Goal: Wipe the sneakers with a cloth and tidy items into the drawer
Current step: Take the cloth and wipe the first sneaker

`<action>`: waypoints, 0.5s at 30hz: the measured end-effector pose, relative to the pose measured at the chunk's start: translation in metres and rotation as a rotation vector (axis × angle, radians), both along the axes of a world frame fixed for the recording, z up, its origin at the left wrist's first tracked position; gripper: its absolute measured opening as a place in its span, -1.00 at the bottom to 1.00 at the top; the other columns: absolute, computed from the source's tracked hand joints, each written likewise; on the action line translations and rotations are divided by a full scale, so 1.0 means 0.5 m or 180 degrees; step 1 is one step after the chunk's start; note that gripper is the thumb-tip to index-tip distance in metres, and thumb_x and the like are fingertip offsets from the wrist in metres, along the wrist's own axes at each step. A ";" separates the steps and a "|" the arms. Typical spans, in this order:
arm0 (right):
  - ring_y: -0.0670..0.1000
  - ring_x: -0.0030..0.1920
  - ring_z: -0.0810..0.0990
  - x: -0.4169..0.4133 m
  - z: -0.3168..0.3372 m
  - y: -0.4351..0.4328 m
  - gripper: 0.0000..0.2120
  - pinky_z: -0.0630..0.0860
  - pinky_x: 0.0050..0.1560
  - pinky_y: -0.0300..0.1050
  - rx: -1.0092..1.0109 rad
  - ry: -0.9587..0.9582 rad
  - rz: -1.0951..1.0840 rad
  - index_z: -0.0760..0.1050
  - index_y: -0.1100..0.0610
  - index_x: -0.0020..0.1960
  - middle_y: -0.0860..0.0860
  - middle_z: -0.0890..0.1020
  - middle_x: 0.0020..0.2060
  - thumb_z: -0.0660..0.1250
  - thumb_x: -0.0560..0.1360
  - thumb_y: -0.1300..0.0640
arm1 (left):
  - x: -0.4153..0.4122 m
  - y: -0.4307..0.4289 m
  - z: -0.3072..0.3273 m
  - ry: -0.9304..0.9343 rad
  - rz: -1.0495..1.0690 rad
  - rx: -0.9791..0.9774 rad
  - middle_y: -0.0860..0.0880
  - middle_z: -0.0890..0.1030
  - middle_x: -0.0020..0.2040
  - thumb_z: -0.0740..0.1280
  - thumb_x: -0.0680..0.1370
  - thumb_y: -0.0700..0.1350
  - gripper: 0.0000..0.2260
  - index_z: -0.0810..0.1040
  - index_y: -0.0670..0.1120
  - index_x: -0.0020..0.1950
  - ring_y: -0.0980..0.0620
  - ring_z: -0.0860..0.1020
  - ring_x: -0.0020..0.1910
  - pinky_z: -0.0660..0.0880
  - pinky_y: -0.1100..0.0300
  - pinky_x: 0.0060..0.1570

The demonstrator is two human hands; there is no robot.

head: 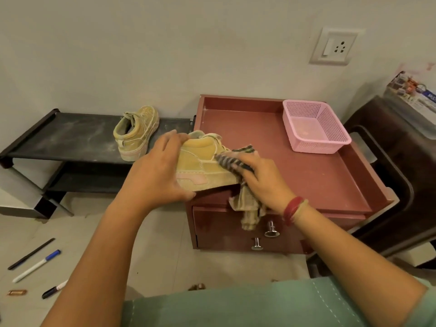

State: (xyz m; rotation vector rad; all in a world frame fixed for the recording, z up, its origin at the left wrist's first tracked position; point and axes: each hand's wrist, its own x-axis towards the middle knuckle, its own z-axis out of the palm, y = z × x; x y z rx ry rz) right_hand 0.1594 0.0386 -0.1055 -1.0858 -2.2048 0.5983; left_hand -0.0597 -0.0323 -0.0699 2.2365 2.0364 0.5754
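A tan sneaker (203, 166) lies on its side at the front left corner of the reddish-brown drawer unit (306, 171). My left hand (160, 168) grips its heel end and sole. My right hand (262, 182) presses a striped cloth (247, 204) against the sneaker's side; the cloth's loose end hangs down over the drawer front. The second tan sneaker (136, 133) stands upright on the black shoe rack (68, 138) to the left. Both drawers are closed, with two metal knobs (271, 228) showing.
An empty pink mesh basket (316, 128) sits at the back right of the unit's top. Several pens and markers (35, 265) and a small copper-coloured object (16, 292) lie on the floor at lower left. A dark plastic chair (389, 175) stands on the right.
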 end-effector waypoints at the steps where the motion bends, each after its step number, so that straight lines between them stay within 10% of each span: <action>1: 0.05 0.09 0.59 0.007 -0.002 0.021 -0.76 0.41 0.03 -0.21 -0.0126 -0.0084 -0.0353 0.56 0.10 0.20 -0.01 0.65 0.06 0.25 0.56 0.21 | 0.003 -0.003 -0.001 0.0081 -0.0047 0.0073 -0.03 0.21 0.49 0.58 0.18 0.11 -0.06 0.19 0.01 0.45 -0.06 0.37 0.37 0.47 0.07 -0.04; 8: -0.11 0.09 0.57 -0.024 0.031 -0.046 -0.74 0.44 0.19 -0.24 -0.0206 0.0751 0.0304 0.58 0.06 0.18 -0.09 0.64 0.07 0.28 0.53 0.22 | 0.006 -0.009 -0.011 0.0200 -0.0179 0.0237 -0.06 0.24 0.49 0.57 0.15 0.10 -0.07 0.22 0.01 0.43 -0.08 0.42 0.32 0.40 0.17 -0.22; 12: 0.11 0.11 0.58 0.019 -0.014 0.023 -0.71 0.33 0.32 -0.05 -0.0124 -0.0369 -0.0797 0.55 0.07 0.22 0.05 0.65 0.10 0.23 0.55 0.26 | 0.012 -0.013 -0.008 0.0238 -0.0257 0.0254 -0.06 0.22 0.49 0.55 0.17 0.10 -0.12 0.24 0.01 0.41 -0.10 0.47 0.27 0.41 0.17 -0.30; 15: 0.06 0.08 0.59 0.040 -0.008 0.060 -0.76 0.40 0.04 -0.25 -0.0520 0.0283 -0.1282 0.55 0.15 0.19 0.04 0.64 0.07 0.24 0.56 0.22 | 0.010 -0.014 -0.009 0.0218 -0.0280 0.0257 -0.06 0.21 0.50 0.57 0.17 0.08 -0.13 0.23 0.03 0.40 -0.11 0.47 0.26 0.41 0.18 -0.33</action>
